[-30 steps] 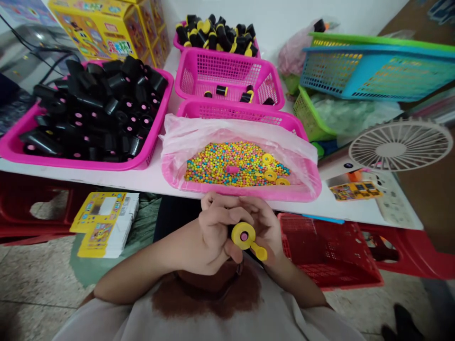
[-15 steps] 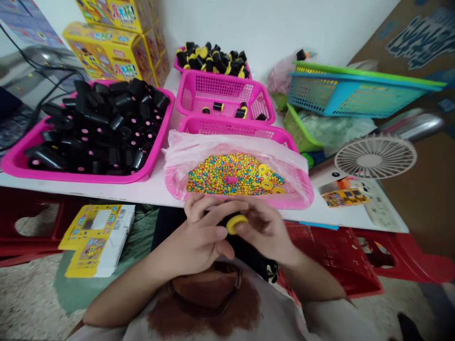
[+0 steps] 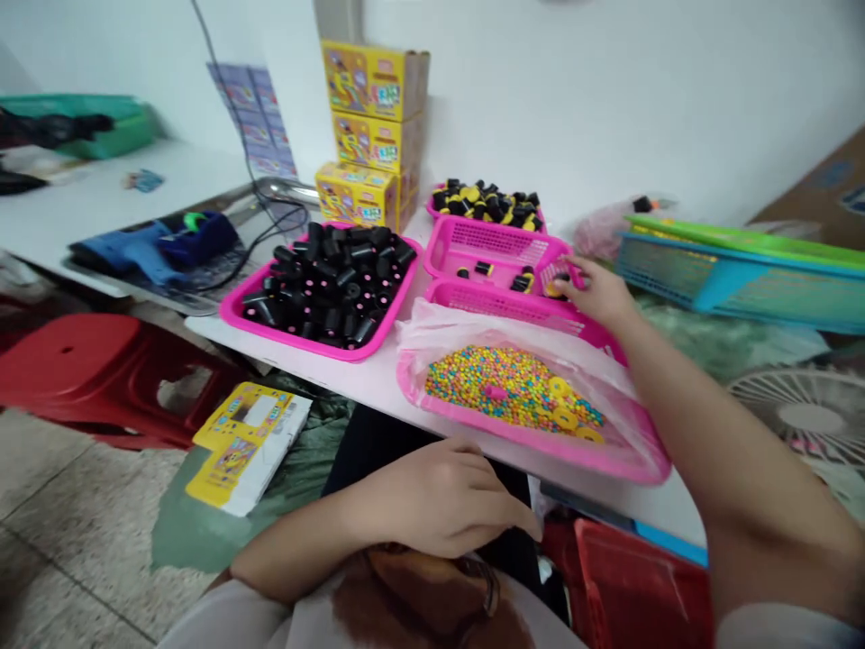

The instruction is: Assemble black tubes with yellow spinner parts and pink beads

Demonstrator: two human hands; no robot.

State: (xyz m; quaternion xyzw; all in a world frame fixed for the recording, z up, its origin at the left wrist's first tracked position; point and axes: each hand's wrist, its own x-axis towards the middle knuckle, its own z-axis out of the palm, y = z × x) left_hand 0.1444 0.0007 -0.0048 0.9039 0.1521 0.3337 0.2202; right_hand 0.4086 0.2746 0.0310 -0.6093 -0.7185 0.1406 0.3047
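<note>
My right hand (image 3: 598, 290) reaches to the right end of the middle pink basket (image 3: 496, 239). Its fingers close on a small black cup with a yellow cap (image 3: 557, 285), partly hidden by them. A few similar black-and-yellow cups (image 3: 523, 279) lie on that basket's floor. Over my lap, my left hand (image 3: 456, 500) hangs with its back up, fingers loosely stretched and holding nothing that shows. Between my hands stands the front pink basket (image 3: 500, 442), lined with a clear plastic bag. It holds many coloured beads (image 3: 504, 370), several yellow rings (image 3: 565, 418) and a small pink piece (image 3: 496, 393).
Black cups fill a pink basket (image 3: 233, 311) on the left. A back basket holds black-and-yellow cups (image 3: 483, 200). Yellow boxes (image 3: 368, 140) stand against the wall. Blue and green baskets (image 3: 736, 279) and a fan (image 3: 804, 415) are at right. A red stool (image 3: 74, 356) is lower left.
Both hands were together over my lap around the yellow-capped piece. My right hand has carried it forward to the middle basket; my left hand stays low. The view has swung left.
</note>
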